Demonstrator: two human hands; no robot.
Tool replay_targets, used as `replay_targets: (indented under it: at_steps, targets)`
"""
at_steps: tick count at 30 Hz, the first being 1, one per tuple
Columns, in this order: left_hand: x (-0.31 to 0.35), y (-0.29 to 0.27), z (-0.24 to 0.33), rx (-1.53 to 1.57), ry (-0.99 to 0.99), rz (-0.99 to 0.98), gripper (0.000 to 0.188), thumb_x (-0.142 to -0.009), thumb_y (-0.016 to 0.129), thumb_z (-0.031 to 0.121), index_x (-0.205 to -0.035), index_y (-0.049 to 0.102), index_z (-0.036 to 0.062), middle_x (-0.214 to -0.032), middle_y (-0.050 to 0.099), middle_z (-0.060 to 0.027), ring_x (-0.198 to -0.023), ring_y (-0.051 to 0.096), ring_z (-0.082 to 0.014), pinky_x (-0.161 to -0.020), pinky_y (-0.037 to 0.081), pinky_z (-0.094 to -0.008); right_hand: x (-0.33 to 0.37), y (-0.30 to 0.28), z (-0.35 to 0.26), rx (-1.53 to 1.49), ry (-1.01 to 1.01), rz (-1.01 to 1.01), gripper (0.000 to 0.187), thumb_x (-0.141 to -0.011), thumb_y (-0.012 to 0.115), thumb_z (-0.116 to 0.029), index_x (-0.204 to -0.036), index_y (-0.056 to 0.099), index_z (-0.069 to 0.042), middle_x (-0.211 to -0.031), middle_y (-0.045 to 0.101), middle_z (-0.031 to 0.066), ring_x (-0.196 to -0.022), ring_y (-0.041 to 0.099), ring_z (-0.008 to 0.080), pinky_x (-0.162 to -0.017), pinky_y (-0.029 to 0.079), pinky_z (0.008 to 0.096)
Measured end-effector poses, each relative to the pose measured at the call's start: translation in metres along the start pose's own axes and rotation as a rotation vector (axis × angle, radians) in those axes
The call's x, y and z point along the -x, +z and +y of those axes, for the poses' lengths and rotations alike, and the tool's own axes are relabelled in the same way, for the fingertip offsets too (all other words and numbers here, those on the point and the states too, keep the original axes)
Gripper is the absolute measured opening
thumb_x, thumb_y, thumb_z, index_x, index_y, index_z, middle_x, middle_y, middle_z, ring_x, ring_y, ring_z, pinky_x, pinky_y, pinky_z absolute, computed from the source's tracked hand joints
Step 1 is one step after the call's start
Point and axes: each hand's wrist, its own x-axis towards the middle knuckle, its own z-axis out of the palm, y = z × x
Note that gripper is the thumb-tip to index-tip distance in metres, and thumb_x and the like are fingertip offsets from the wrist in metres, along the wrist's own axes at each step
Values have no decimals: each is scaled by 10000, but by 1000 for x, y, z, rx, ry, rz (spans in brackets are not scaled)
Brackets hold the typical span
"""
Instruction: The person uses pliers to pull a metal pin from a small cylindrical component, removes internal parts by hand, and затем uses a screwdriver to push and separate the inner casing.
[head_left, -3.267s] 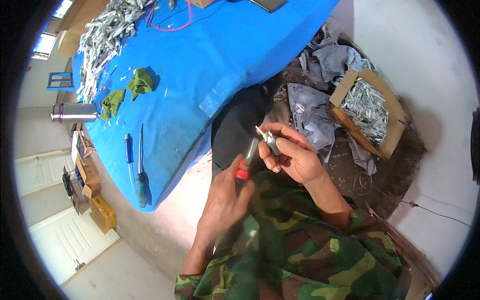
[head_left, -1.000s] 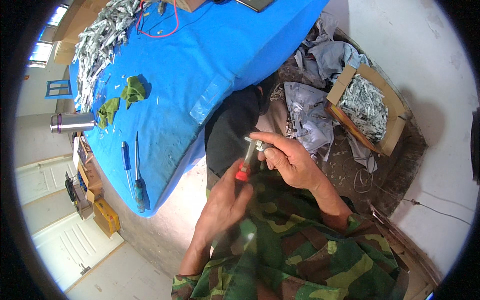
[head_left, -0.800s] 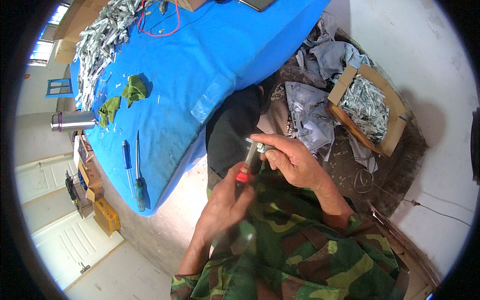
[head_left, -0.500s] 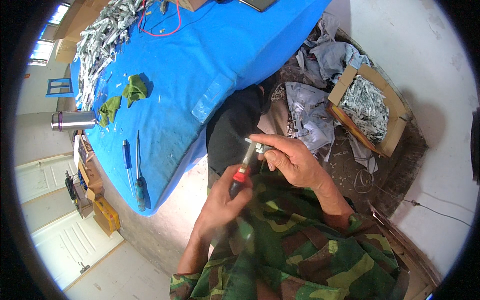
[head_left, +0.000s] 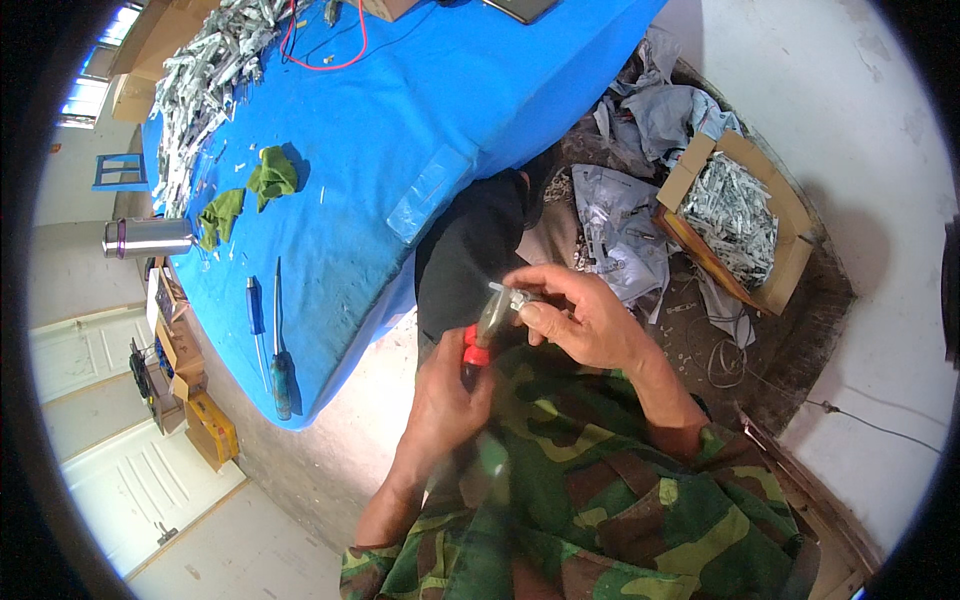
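My left hand (head_left: 445,395) is closed around the red-and-black handles of a pair of pliers (head_left: 493,318). Their metal head points up toward my right hand (head_left: 592,322). Between thumb and fingers, my right hand pinches a small silvery metal piece (head_left: 519,298) with a pale end. The pliers' head lies right against this piece; whether the jaws grip it I cannot tell. Both hands are held above my lap, over the camouflage clothing (head_left: 600,440).
On the blue-covered table (head_left: 370,130) lie two screwdrivers (head_left: 255,310), green cloths (head_left: 272,178), a steel flask (head_left: 150,238) and a heap of metal strips (head_left: 205,85). At right, a cardboard box (head_left: 795,262) holds similar strips, beside grey plastic bags (head_left: 625,230).
The pliers have turned in my left hand from edge-on to showing their broader head and both red handle parts. My right hand keeps the metal piece in nearly the same place.
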Motion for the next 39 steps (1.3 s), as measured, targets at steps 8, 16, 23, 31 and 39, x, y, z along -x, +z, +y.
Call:
replay_targets:
  at_steps: [8,16,23,31,39]
  targets:
    - [7,-5,3,-167,33,79,397,-816,643,-35,-1203,556,-7,-1015,648,-262,-935,650,-471,-814,530,-457,-10,-17,-1,143,0,-222,242,-981,654,-145,-1150,675,27,-770,671,52,-713,633,91,-641,510,279]
    - [11,-4,-5,-193,55,93,394,-791,686,-20,-1162,553,-7,-976,626,-251,-890,644,-471,-762,532,-486,-11,-16,2,143,0,-310,227,-944,693,-126,-1123,682,12,-813,716,108,-713,676,158,-648,521,320]
    - [11,-5,4,-73,-5,106,273,-864,610,-25,-1131,558,-9,-876,643,-216,-774,649,-374,-729,518,-394,-11,0,4,521,-402,-44,286,-874,752,-114,-1124,671,-2,-961,722,165,-833,712,349,-678,553,398]
    - [14,3,0,-2,-82,126,182,-896,596,15,-1074,569,-11,-801,625,-177,-714,621,-289,-695,501,-378,-15,7,5,774,-602,88,306,-821,773,-95,-1087,645,-17,-936,711,115,-803,716,313,-648,566,389]
    - [10,16,-5,-38,-69,228,177,-894,590,17,-1065,561,-13,-842,623,-208,-762,633,-336,-719,499,-398,-19,17,14,828,-647,272,316,-796,794,-101,-1067,647,-28,-909,707,100,-766,715,293,-635,565,385]
